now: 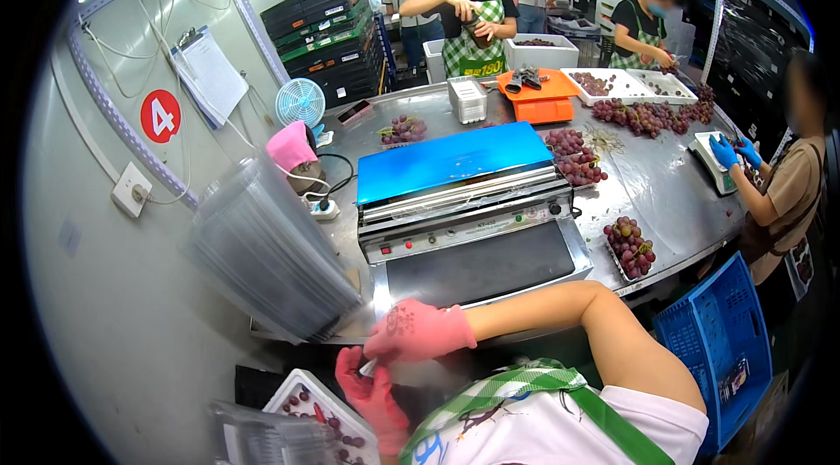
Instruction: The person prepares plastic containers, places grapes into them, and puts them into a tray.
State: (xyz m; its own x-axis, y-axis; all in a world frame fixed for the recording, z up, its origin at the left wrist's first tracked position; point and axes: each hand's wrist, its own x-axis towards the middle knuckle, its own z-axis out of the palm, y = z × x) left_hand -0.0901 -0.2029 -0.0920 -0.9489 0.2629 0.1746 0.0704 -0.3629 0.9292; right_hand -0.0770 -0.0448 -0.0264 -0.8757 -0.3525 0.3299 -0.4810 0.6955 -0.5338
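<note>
My right hand (420,332), in a pink glove, comes in across my front, its fingertips close to my left hand (374,393), gloved the same way. Between them is a small pale item (369,368), perhaps a label or scrap of film; my left finger and thumb pinch it. Just beyond my hands stands a film wrapping machine (459,229) with a blue top cover and a dark front plate. Left of it leans a tall stack of clear plastic trays (262,248). A tray of red grapes (630,248) sits to the machine's right, near the table's edge.
A foam box with loose grapes (295,389) and more clear containers (269,435) are low at left. A blue crate (722,347) is at lower right. Across the metal table (669,170) are an orange scale (541,94), grape bunches (650,116) and several co-workers.
</note>
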